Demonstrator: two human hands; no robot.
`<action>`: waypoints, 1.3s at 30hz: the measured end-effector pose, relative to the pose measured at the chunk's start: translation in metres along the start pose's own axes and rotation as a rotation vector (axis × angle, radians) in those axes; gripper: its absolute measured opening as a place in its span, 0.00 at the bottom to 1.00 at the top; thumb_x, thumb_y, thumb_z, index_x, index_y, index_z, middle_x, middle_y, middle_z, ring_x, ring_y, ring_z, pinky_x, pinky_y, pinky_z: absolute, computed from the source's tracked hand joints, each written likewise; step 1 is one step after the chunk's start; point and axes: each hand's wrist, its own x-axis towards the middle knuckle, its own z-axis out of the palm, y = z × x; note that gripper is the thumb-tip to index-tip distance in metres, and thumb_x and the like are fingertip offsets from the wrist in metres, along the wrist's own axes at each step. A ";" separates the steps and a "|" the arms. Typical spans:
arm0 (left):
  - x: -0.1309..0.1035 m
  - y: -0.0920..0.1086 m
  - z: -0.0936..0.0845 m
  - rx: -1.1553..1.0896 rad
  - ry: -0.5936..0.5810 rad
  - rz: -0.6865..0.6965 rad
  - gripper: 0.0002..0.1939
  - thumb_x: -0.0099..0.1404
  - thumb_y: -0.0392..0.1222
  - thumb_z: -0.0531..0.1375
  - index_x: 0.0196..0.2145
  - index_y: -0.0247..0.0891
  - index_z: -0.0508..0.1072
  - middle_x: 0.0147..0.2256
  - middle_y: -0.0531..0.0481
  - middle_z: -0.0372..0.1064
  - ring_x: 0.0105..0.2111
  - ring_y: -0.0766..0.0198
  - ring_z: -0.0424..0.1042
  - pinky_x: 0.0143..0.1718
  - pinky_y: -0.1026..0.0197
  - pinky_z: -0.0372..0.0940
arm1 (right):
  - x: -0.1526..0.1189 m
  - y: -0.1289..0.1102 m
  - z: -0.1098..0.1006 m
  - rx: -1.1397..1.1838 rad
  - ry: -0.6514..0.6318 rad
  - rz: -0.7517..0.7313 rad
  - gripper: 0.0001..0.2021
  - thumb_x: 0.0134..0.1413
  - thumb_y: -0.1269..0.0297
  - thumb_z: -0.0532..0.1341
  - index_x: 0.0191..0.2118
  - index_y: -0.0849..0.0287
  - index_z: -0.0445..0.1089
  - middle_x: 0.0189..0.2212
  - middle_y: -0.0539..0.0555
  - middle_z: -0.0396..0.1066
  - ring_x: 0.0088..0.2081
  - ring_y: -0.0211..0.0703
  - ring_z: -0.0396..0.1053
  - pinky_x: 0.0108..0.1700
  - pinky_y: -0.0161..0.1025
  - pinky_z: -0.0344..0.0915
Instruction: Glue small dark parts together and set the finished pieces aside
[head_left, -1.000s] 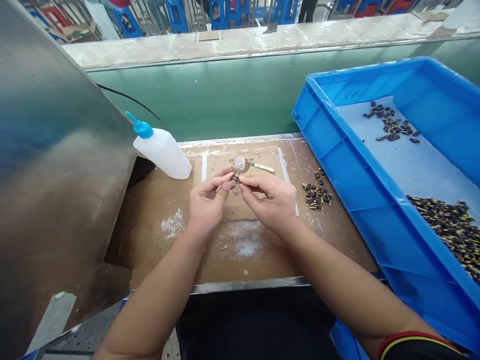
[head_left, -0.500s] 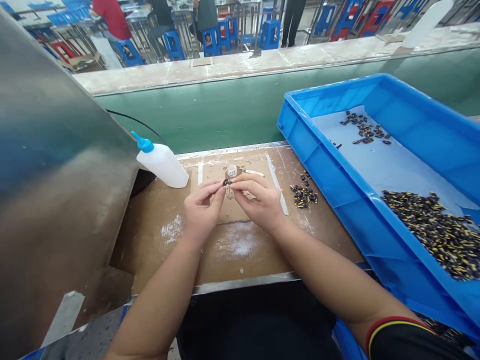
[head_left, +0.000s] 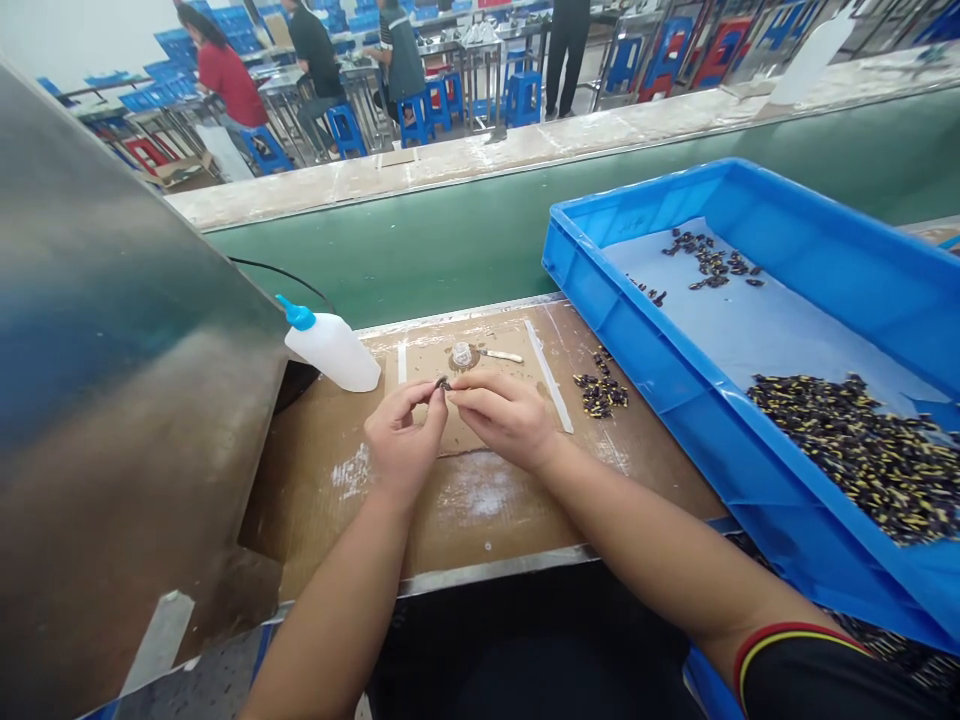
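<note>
Between the fingertips of both hands is a small dark piece (head_left: 442,383), too small to make out its kind. My left hand (head_left: 399,428) pinches it from the left with thumb and forefinger. From the right, the fingers of my right hand (head_left: 508,415) close on its other side. Both hands are just above a taped cardboard sheet (head_left: 472,437). Beyond the fingers stands a small clear cup (head_left: 461,354) on a brown stain. Beside the cup lies a thin tool with a pale handle (head_left: 502,356).
A white squeeze bottle (head_left: 334,350) with a blue nozzle stands left, beside a metal panel (head_left: 135,380). Small black-and-yellow pieces (head_left: 600,388) lie to the right. A large blue crate (head_left: 637,330) holds many more. Behind runs a green belt (head_left: 420,245); people sit farther off.
The head view has tilted up slightly. My hands have come a little toward me from the cup, and the dark piece has turned between the fingers.
</note>
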 end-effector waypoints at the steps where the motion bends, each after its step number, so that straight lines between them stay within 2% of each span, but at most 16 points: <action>1: 0.000 0.001 0.000 -0.003 0.006 0.005 0.04 0.66 0.41 0.67 0.37 0.39 0.82 0.38 0.46 0.80 0.38 0.59 0.80 0.44 0.55 0.75 | 0.000 -0.001 0.000 -0.002 -0.002 -0.004 0.06 0.69 0.72 0.62 0.41 0.55 0.76 0.42 0.55 0.80 0.43 0.40 0.79 0.47 0.37 0.79; 8: 0.000 0.006 0.001 -0.111 0.048 0.020 0.03 0.65 0.35 0.67 0.38 0.39 0.82 0.39 0.47 0.80 0.39 0.61 0.79 0.44 0.58 0.75 | -0.001 -0.007 0.003 0.014 0.022 0.007 0.07 0.68 0.73 0.62 0.45 0.55 0.76 0.44 0.54 0.79 0.44 0.40 0.79 0.49 0.37 0.79; 13: -0.001 0.006 0.003 -0.329 -0.010 -0.186 0.06 0.67 0.40 0.68 0.41 0.40 0.83 0.42 0.45 0.80 0.42 0.60 0.79 0.47 0.59 0.75 | 0.003 -0.008 0.005 0.187 0.047 0.245 0.14 0.66 0.71 0.62 0.55 0.58 0.74 0.51 0.60 0.77 0.46 0.43 0.78 0.44 0.39 0.81; 16: -0.002 0.000 0.004 -0.447 -0.075 -0.285 0.08 0.66 0.44 0.70 0.42 0.40 0.84 0.40 0.45 0.80 0.39 0.61 0.79 0.44 0.60 0.75 | 0.006 -0.009 0.003 0.308 -0.001 0.353 0.10 0.67 0.69 0.63 0.51 0.57 0.77 0.51 0.59 0.77 0.51 0.44 0.77 0.43 0.38 0.81; 19: -0.003 -0.003 0.004 -0.490 -0.107 -0.327 0.08 0.65 0.45 0.71 0.42 0.42 0.84 0.38 0.46 0.81 0.36 0.63 0.78 0.42 0.62 0.74 | 0.007 -0.009 0.001 0.340 0.004 0.399 0.07 0.67 0.69 0.64 0.47 0.57 0.79 0.48 0.58 0.79 0.49 0.44 0.78 0.42 0.38 0.81; 23: -0.004 -0.001 0.003 -0.474 -0.125 -0.333 0.08 0.66 0.45 0.70 0.42 0.42 0.84 0.37 0.46 0.80 0.35 0.64 0.77 0.40 0.63 0.74 | 0.007 -0.009 0.000 0.294 0.014 0.385 0.06 0.68 0.70 0.63 0.44 0.57 0.79 0.46 0.57 0.80 0.47 0.43 0.78 0.41 0.38 0.80; 31: -0.004 0.002 0.003 -0.402 -0.128 -0.342 0.11 0.66 0.48 0.70 0.41 0.39 0.84 0.34 0.46 0.79 0.32 0.65 0.75 0.37 0.63 0.73 | 0.008 -0.009 -0.002 0.234 0.024 0.270 0.09 0.69 0.74 0.61 0.46 0.57 0.78 0.46 0.56 0.80 0.48 0.42 0.78 0.53 0.44 0.78; 36: -0.004 0.001 0.002 -0.373 -0.124 -0.348 0.13 0.65 0.49 0.71 0.41 0.39 0.84 0.34 0.45 0.79 0.31 0.64 0.75 0.36 0.62 0.73 | 0.009 -0.010 -0.005 0.187 -0.017 0.275 0.08 0.69 0.71 0.61 0.45 0.55 0.78 0.46 0.56 0.80 0.47 0.42 0.79 0.51 0.43 0.79; 39: -0.004 0.002 0.002 -0.366 -0.110 -0.321 0.12 0.64 0.49 0.71 0.41 0.39 0.84 0.35 0.45 0.80 0.31 0.65 0.75 0.36 0.63 0.73 | 0.008 -0.008 -0.004 0.168 0.006 0.240 0.07 0.69 0.70 0.62 0.45 0.57 0.78 0.45 0.56 0.81 0.46 0.42 0.79 0.51 0.43 0.79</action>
